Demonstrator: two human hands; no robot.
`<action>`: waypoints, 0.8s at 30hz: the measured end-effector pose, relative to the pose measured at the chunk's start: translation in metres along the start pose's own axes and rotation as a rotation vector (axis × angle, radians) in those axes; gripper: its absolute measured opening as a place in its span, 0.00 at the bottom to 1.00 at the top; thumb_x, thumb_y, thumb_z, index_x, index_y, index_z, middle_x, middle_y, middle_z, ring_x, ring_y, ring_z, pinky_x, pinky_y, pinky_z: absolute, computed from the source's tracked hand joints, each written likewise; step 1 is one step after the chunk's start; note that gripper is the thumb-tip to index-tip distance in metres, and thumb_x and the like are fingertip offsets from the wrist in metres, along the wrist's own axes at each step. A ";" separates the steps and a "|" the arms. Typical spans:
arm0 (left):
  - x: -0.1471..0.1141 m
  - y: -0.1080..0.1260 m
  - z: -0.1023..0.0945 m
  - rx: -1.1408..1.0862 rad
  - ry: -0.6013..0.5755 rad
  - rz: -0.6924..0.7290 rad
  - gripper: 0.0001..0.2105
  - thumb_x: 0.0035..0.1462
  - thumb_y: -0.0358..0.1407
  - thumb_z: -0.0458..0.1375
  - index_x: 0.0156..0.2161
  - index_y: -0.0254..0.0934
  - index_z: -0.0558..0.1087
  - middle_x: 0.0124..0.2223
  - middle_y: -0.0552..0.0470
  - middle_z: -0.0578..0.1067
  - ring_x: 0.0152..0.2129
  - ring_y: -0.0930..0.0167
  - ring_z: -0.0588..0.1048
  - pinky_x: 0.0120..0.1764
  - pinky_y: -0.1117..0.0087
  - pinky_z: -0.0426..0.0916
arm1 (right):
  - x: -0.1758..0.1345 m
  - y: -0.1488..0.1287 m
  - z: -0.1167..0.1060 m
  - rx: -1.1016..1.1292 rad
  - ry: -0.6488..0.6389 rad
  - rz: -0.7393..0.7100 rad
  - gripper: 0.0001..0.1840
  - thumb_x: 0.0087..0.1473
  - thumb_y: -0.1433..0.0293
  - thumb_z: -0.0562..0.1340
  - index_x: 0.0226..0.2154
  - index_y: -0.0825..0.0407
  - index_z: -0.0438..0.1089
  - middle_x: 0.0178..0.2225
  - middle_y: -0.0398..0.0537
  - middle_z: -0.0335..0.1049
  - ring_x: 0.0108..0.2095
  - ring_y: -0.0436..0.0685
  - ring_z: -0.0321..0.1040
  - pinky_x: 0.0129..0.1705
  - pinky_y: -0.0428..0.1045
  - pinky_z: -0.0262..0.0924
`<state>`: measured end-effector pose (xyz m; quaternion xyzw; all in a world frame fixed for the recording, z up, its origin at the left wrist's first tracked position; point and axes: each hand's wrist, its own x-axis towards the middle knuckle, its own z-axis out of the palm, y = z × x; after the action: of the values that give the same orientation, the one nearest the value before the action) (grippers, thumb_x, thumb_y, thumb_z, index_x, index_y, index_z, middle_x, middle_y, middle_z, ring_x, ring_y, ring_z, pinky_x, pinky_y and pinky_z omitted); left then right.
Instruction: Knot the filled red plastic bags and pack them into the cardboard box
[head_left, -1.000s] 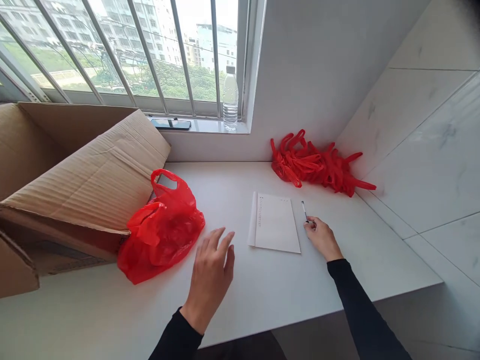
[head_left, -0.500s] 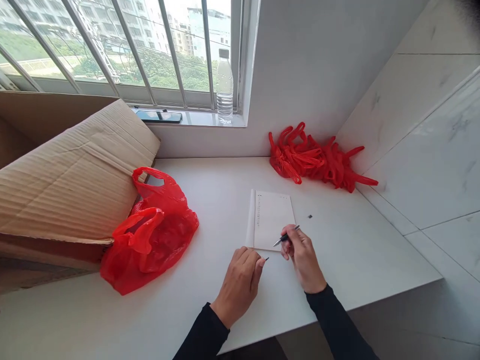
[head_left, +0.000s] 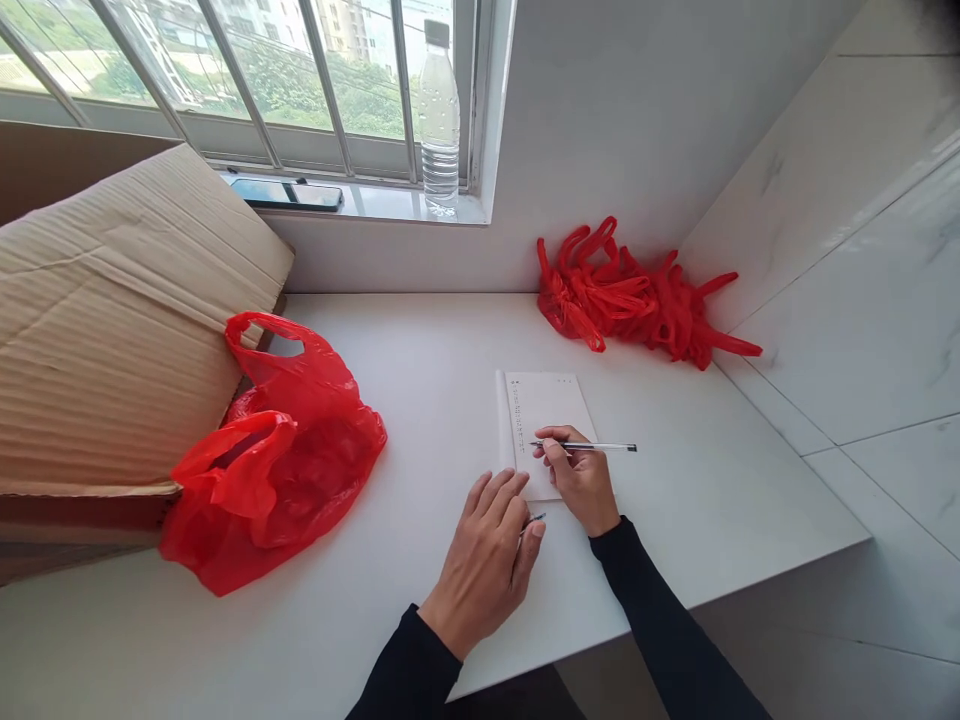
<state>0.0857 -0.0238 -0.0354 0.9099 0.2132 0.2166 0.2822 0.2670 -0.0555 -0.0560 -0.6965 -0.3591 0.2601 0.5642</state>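
Note:
An open notebook point(head_left: 551, 410) lies on the white table, with a column of small handwritten marks down the left of its page. My right hand point(head_left: 586, 485) is closed round a clear-barrelled pen point(head_left: 607, 447), whose tip points left at the page beside the writing. At the notebook's lower left corner is my left hand point(head_left: 484, 565), its fingers fairly straight. Between its thumb and forefinger it holds a small dark piece that looks like the pen cap point(head_left: 535, 518); most of it is hidden.
A red plastic bag point(head_left: 322, 460) lies left against a cardboard box point(head_left: 135, 310). More red bags point(head_left: 630, 300) are bunched by the back wall. A water bottle point(head_left: 439, 130) and a phone point(head_left: 289, 194) rest on the windowsill. The table's front edge point(head_left: 780, 572) runs at the lower right.
My right hand has moved left and brought the pen nearly level over the page. The fingers of my left hand have straightened towards the notebook's edge. My view has tilted down slightly.

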 end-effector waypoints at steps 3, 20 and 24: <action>0.001 0.001 0.002 0.016 -0.050 0.011 0.06 0.71 0.34 0.49 0.40 0.38 0.65 0.57 0.42 0.75 0.62 0.58 0.68 0.66 0.47 0.56 | -0.004 -0.001 -0.001 -0.082 -0.017 -0.044 0.09 0.59 0.63 0.62 0.37 0.49 0.75 0.32 0.45 0.76 0.28 0.53 0.68 0.31 0.48 0.63; 0.003 -0.001 0.005 0.022 -0.045 0.002 0.06 0.71 0.33 0.49 0.40 0.38 0.66 0.53 0.44 0.77 0.60 0.59 0.70 0.65 0.49 0.61 | -0.002 -0.005 0.001 -0.270 -0.053 -0.083 0.07 0.57 0.65 0.61 0.31 0.48 0.74 0.23 0.38 0.68 0.22 0.51 0.62 0.28 0.47 0.59; 0.004 -0.001 0.004 0.024 -0.042 0.007 0.07 0.71 0.33 0.49 0.39 0.38 0.66 0.53 0.43 0.77 0.59 0.59 0.70 0.64 0.48 0.61 | -0.003 -0.006 0.001 -0.275 -0.059 -0.090 0.08 0.58 0.65 0.60 0.32 0.48 0.75 0.24 0.39 0.70 0.23 0.51 0.63 0.28 0.47 0.60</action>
<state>0.0906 -0.0228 -0.0378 0.9183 0.2068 0.1960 0.2748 0.2635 -0.0567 -0.0506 -0.7426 -0.4384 0.2031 0.4638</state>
